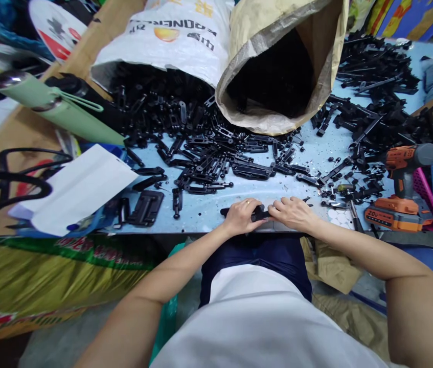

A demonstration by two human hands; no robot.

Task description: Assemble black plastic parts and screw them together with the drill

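At the table's front edge, my left hand (244,216) is closed around a long black plastic part (261,215), whose other end sticks out to the left of my fingers. My right hand (292,212) has its fingers bent and pressed together at the part's right end; what lies under them is partly hidden. Just beyond both hands, black hinged arm pieces (252,170) lie in a loose heap on the light blue tabletop (216,202). A flat black bracket (146,208) rests to the left of my left hand.
A white sack (185,41) spills black parts at the back, beside an open tan sack (254,61). An orange cordless drill (400,204) stands at the right, near a hammer-like tool (355,216). White paper (82,189) and a green bottle (70,112) are on the left.
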